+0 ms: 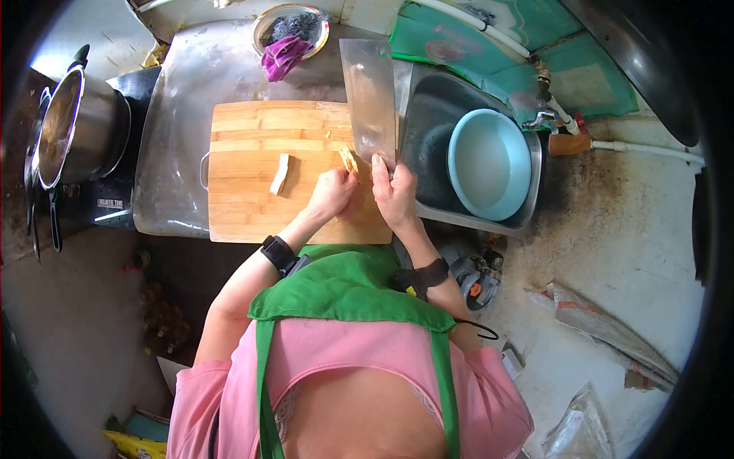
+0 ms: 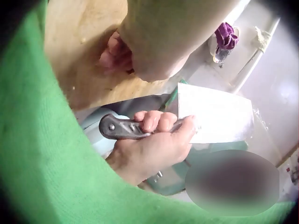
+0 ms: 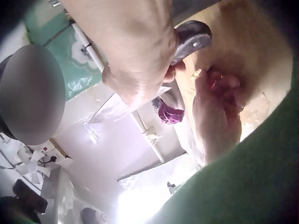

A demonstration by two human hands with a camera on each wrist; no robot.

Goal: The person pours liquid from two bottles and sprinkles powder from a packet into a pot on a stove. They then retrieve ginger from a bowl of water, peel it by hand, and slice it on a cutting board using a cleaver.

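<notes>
My right hand [image 1: 394, 193] grips a cleaver [image 1: 368, 92] by its dark handle, which shows in the left wrist view. Its broad blade is raised over the right edge of the wooden cutting board [image 1: 252, 218] and points away from me. Close beside it, my left hand [image 1: 333, 191] is low over the board with fingers curled. A yellow-brown strip of food [image 1: 349, 159] sticks out from between its thumb and fingers. To the left, a white strip with a brownish edge [image 1: 280, 174] lies on the board. Small crumbs are scattered near the blade.
Right of the board is a metal sink [image 1: 428, 99] with a light blue basin [image 1: 489, 164] inside, below a tap [image 1: 541, 120]. Behind the board stands a bowl [image 1: 325, 38] with a scouring pad and purple cloth [image 1: 284, 57]. A steel pot [image 1: 88, 126] stands on the far left.
</notes>
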